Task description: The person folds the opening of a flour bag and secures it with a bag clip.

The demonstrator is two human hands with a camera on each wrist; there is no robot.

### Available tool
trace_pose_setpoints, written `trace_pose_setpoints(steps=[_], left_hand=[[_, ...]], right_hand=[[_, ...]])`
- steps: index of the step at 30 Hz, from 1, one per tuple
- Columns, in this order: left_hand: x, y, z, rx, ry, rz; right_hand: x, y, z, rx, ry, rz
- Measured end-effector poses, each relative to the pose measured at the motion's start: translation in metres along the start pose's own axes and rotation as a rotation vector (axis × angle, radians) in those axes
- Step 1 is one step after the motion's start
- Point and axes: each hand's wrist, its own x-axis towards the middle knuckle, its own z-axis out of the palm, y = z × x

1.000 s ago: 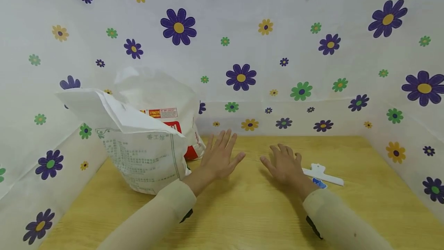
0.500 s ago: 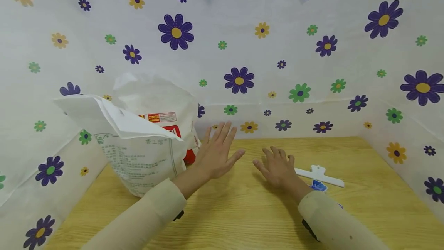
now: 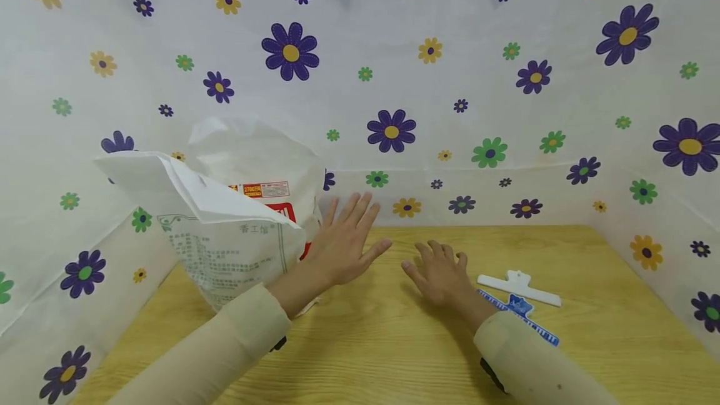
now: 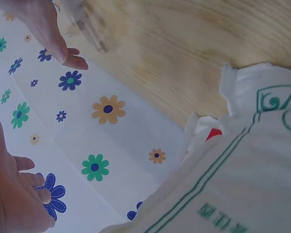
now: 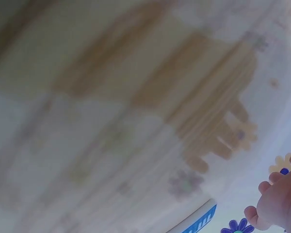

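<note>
My left hand (image 3: pixel 350 242) is spread flat with its fingers straight and holds nothing. It overlaps the right side of two white bags in the head view. The front bag (image 3: pixel 225 255) has green print and a folded, flared top; my left forearm covers part of it. Behind it, the rear bag (image 3: pixel 264 149) shows a red label. My right hand (image 3: pixel 441 274) hovers over the table with its fingers loosely bent, nothing in them. Beside its wrist lies a blue bag clip (image 3: pixel 520 306), partly hidden by the forearm, and a white bag clip (image 3: pixel 519 285) is just beyond.
The wooden table (image 3: pixel 382 355) has a pale grain. A white cloth (image 3: pixel 439 80) with printed flowers hangs at the back and along both sides. In the right wrist view, the blue clip's end (image 5: pixel 199 221) shows near the bottom edge.
Both hands have shifted to the left, still spread apart. The blue clip, mostly hidden under my right forearm before, now shows more fully.
</note>
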Motion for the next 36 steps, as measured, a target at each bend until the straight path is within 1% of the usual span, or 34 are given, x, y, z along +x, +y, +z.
trace_pose_setpoints(steps=[4,7,11,15,19,24,29,33,36], left_hand=[[0.0,0.0,-0.008,0.047,0.023,0.045],[0.001,-0.001,-0.015,0.079,0.032,0.063],[0.001,-0.004,-0.025,0.126,0.038,0.056],[-0.002,-0.005,-0.033,0.161,0.042,0.056],[-0.006,-0.005,-0.04,0.174,0.03,0.059],[-0.009,-0.008,-0.053,0.197,0.025,0.056],[-0.01,-0.008,-0.061,0.227,0.032,0.08],[-0.009,-0.007,-0.07,0.263,0.064,0.109],[-0.01,-0.007,-0.077,0.278,0.079,0.118]], right_hand=[[-0.002,-0.007,0.002,-0.001,-0.021,-0.003],[-0.003,-0.012,0.003,-0.008,-0.027,-0.014],[-0.002,-0.018,0.004,-0.019,-0.043,-0.037],[-0.001,-0.021,0.007,-0.019,-0.061,-0.039],[-0.001,-0.025,0.012,-0.028,-0.067,-0.054],[-0.004,-0.034,0.015,-0.018,-0.076,-0.072],[-0.006,-0.04,0.014,-0.022,-0.09,-0.069],[-0.004,-0.043,0.013,-0.042,-0.087,-0.086],[-0.005,-0.045,0.014,-0.046,-0.102,-0.094]])
